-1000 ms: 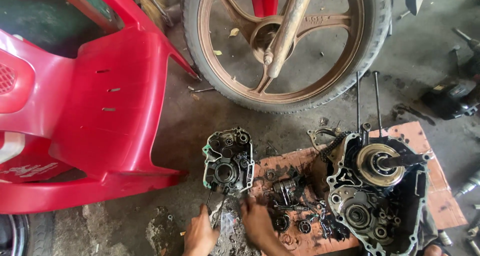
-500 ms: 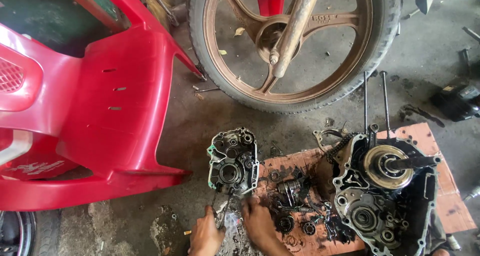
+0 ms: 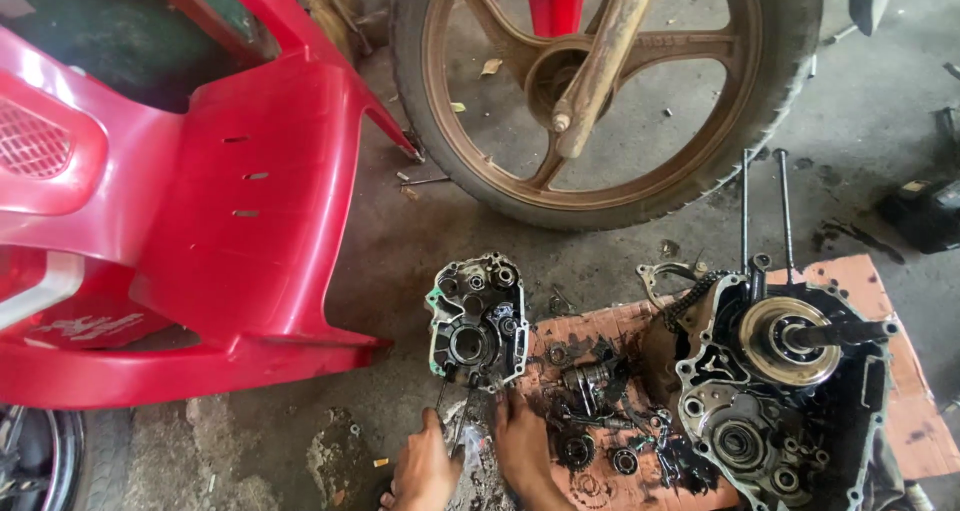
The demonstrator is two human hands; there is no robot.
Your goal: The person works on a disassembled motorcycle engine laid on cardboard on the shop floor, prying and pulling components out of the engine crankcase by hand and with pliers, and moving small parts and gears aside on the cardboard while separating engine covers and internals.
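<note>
My left hand (image 3: 423, 468) and my right hand (image 3: 520, 445) sit close together at the bottom edge, on the oily floor just below a grey crankcase half (image 3: 478, 321) that lies flat. Between them is a small shiny metal part (image 3: 462, 433); my left fingers curl around it and my right hand rests against it with its fingers pointing toward the case. Loose gears and small black parts (image 3: 592, 411) are scattered on a piece of orange cardboard (image 3: 900, 431) right of my right hand. A larger engine block (image 3: 780, 391) with a round rotor stands further right.
A red scooter body panel (image 3: 200, 221) fills the left side. A motorcycle wheel (image 3: 610, 91) with a brown rim stands behind the parts. Two long studs (image 3: 783, 206) rise from the engine block. A dark object (image 3: 925, 211) lies at the right edge.
The view has drifted, so everything sits a little further right in the frame. Both hands stay under the crankcase half, working the small metal part between them.
</note>
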